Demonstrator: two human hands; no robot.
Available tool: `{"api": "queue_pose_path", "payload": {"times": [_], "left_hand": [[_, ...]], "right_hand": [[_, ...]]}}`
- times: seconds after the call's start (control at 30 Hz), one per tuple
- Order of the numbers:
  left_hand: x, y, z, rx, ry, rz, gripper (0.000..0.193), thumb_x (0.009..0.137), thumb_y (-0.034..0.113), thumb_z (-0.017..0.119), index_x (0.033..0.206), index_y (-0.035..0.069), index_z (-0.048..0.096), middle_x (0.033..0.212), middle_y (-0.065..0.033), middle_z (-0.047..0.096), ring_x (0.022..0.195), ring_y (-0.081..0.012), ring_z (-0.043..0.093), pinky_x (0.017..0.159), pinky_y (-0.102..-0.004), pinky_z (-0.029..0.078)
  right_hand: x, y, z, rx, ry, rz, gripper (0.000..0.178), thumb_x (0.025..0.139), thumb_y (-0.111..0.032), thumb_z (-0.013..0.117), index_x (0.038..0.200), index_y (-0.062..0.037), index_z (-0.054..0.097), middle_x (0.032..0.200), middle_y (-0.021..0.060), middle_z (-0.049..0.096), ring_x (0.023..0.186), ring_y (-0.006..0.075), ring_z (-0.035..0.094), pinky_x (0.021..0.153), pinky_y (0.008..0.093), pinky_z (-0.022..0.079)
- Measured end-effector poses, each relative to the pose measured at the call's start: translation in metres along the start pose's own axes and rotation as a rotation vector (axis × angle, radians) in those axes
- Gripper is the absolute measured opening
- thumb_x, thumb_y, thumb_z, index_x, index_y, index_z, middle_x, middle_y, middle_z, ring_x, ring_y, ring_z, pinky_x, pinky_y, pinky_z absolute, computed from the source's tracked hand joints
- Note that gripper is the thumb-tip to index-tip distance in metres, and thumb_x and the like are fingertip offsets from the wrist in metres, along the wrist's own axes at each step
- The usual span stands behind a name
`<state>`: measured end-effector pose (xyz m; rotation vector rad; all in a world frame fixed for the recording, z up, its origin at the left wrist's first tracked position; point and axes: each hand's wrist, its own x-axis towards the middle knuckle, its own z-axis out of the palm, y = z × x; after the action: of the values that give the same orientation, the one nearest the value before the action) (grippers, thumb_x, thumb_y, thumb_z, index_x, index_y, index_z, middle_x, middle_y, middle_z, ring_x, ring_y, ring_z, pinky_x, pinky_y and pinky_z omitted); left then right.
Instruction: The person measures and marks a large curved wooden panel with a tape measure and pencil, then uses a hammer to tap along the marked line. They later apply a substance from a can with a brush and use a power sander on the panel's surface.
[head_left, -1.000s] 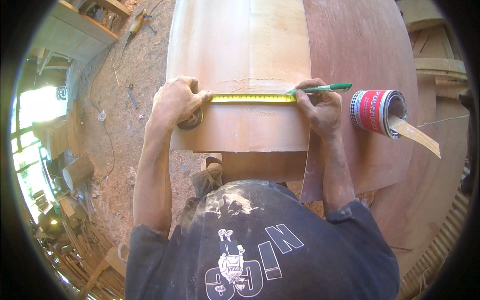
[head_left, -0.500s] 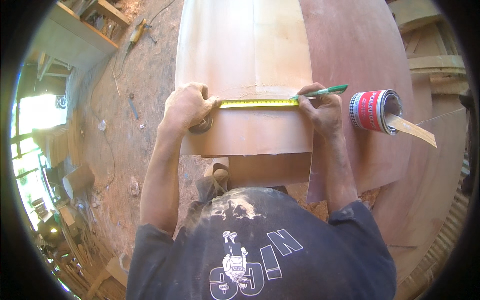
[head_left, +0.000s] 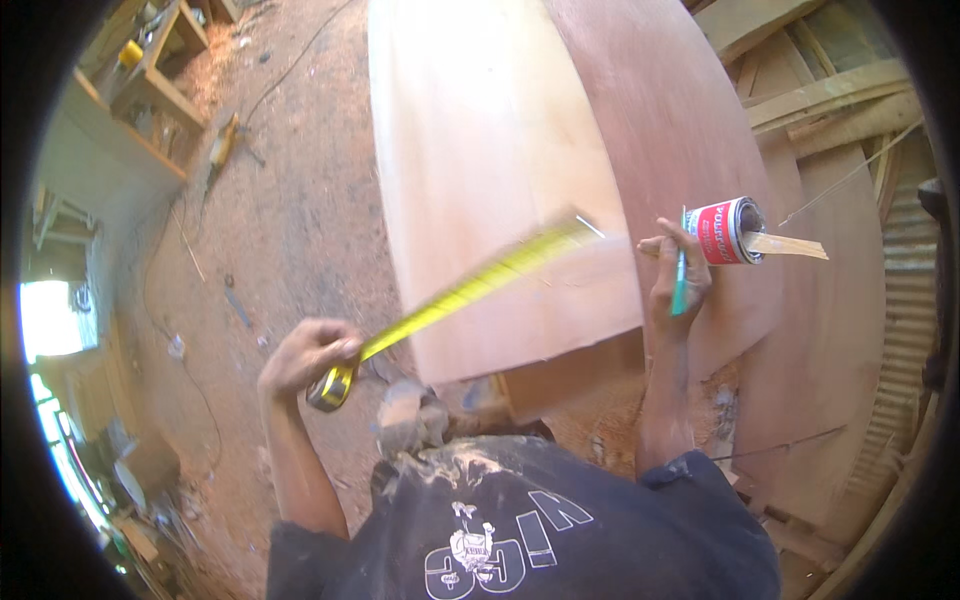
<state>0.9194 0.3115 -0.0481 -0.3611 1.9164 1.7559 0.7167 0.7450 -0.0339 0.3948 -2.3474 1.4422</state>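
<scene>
Closed around a yellow and black tape measure [head_left: 333, 388], my left hand [head_left: 312, 356] is off the left edge of a pale wooden panel [head_left: 490, 130]. The tape's yellow blade [head_left: 470, 286] sticks out over the panel, slanting up to the right and blurred by motion; its metal tip is free. My right hand [head_left: 681, 277] holds a green pen [head_left: 680, 285] upright between its fingers, just right of the panel's edge. Close by that hand lies a tin [head_left: 722, 232] with a red and white label, a flat wooden stick [head_left: 788, 246] reaching out of its mouth.
A reddish-brown sheet [head_left: 650, 110] extends beneath and right of the pale panel. On the dusty floor [head_left: 300, 200] at left are a yellow-handled tool [head_left: 224, 142] and a cord. Timber pieces [head_left: 830, 95] and corrugated metal [head_left: 905, 290] border the right side.
My left hand has moved left and down, lifting the tape off the panel so its blade now slants. The right hand has come away from the tape's end, turning the pen upright.
</scene>
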Motion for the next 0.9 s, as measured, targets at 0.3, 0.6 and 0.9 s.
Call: {"api": "queue_pose_path", "payload": {"times": [0.3,0.6,0.9], "left_hand": [[-0.097,-0.151,-0.126,-0.576,0.512,-0.194,0.025,0.106,0.028,0.056,0.103,0.003,0.056,0.085,-0.0152,0.069,0.067,-0.0258,0.072,0.062,-0.0390,0.062],[-0.021,-0.139,-0.208,-0.804,0.507,-0.117,0.028,0.106,0.034,0.056,0.106,0.006,0.054,0.090,-0.0144,0.066,0.069,-0.0289,0.069,0.061,-0.0428,0.060],[0.142,-0.084,-0.312,-0.364,0.356,0.013,0.028,0.109,0.031,0.049,0.107,0.004,0.053,0.087,-0.0140,0.065,0.069,-0.0281,0.069,0.065,-0.0438,0.060]], "right_hand": [[-0.077,-0.055,0.151,-0.721,-0.216,0.045,0.055,0.099,-0.032,0.064,0.147,-0.0077,0.050,0.156,0.0275,0.043,0.149,0.0438,0.035,0.122,0.0583,0.023],[-0.074,-0.079,0.171,-0.763,-0.130,0.192,0.045,0.098,-0.023,0.063,0.141,-0.0100,0.055,0.155,0.0250,0.046,0.149,0.0430,0.036,0.121,0.0580,0.027],[-0.091,-0.050,0.145,-0.841,0.026,0.395,0.040,0.100,-0.023,0.063,0.135,-0.0036,0.057,0.140,0.0221,0.058,0.134,0.0333,0.053,0.112,0.0456,0.040]]}}
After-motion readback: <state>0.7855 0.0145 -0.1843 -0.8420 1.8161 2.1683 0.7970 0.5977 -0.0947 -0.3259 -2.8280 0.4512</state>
